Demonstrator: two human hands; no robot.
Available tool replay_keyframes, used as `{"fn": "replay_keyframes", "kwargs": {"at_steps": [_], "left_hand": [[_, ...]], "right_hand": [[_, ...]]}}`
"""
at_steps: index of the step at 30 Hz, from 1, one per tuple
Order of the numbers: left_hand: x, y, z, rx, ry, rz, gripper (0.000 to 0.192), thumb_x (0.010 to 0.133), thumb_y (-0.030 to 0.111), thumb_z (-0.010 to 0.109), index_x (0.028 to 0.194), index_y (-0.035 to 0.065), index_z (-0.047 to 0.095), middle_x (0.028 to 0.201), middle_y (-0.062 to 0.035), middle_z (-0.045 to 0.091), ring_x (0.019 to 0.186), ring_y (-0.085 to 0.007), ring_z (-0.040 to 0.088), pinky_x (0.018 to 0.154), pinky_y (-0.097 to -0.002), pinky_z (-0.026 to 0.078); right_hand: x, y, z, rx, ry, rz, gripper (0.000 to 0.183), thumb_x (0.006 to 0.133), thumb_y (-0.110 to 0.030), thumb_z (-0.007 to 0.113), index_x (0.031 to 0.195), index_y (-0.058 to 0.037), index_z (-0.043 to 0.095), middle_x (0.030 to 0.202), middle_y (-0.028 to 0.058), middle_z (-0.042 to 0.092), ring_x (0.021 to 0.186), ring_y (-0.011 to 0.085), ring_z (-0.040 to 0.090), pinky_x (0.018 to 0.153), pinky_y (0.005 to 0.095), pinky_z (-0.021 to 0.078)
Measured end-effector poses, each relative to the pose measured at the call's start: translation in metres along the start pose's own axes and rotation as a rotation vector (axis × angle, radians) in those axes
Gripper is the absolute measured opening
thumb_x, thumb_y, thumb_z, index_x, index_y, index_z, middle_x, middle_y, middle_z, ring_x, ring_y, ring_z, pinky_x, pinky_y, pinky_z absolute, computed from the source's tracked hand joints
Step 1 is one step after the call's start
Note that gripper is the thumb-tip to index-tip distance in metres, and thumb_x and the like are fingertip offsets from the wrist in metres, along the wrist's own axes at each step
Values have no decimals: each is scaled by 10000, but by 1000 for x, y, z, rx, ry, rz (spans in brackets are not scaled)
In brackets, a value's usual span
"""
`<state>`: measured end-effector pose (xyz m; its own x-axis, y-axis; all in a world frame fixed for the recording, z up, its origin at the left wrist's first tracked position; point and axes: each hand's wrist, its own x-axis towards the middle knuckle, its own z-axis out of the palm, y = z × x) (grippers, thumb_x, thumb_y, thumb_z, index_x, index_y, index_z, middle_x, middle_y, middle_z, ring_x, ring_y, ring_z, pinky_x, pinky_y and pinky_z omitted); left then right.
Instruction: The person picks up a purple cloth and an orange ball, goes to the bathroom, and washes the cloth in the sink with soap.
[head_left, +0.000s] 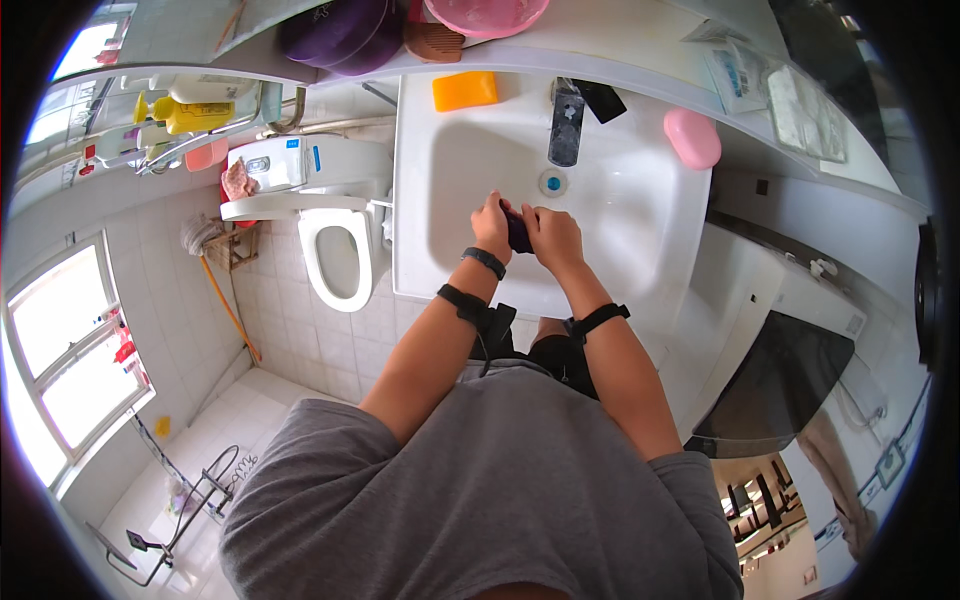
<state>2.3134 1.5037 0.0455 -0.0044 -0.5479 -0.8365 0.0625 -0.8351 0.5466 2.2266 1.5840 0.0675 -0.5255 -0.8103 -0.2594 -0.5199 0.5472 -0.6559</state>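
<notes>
My left hand (493, 227) and my right hand (553, 234) meet over the near part of a white washbasin (480, 169). Between them both hold a small dark, bunched item (517, 231), perhaps cloth; its exact kind cannot be told. Beyond the hands, the faucet (566, 124) points over the round drain (553, 182), and no water is seen flowing. An orange block (465, 91), sponge-like, lies on the basin's back left rim. A pink oval soap box (691, 139) sits at the back right corner. A flat black object (604, 100) lies beside the faucet.
A shelf (600, 64) behind the basin bears a purple basin (341, 34), a pink bowl (487, 15) and a brown comb (433, 43). Left stand a toilet (337, 259) and a rack with a yellow pump bottle (191, 114). A washing machine (780, 375) is at right.
</notes>
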Motion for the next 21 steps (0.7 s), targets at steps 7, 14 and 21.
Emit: {"fn": "replay_keyframes", "kwargs": {"at_steps": [7, 14, 21], "left_hand": [[-26, 5, 2, 22, -219, 126, 329, 990, 285, 454, 932, -28, 540, 789, -122, 638, 697, -227, 613, 692, -347, 508], [-55, 16, -1, 184, -116, 270, 363, 976, 290, 475, 1059, -58, 535, 909, -133, 620, 851, -220, 625, 781, -343, 509], [-82, 39, -20, 333, -172, -13, 392, 946, 371, 503, 1142, 37, 560, 1064, -96, 620, 1021, -234, 569, 879, -423, 451]], "right_hand": [[-14, 5, -8, 271, 228, 165, 424, 979, -343, 473, 794, -10, 660, 721, 213, 651, 687, 409, 629, 655, 474, 492], [-26, -26, -48, 439, 546, 143, 416, 996, -284, 469, 765, 44, 579, 650, 192, 580, 590, 307, 531, 593, 390, 418], [-32, -55, -132, 658, 271, -94, 405, 997, -259, 519, 691, 4, 487, 571, 34, 395, 563, 125, 342, 529, 310, 338]]}}
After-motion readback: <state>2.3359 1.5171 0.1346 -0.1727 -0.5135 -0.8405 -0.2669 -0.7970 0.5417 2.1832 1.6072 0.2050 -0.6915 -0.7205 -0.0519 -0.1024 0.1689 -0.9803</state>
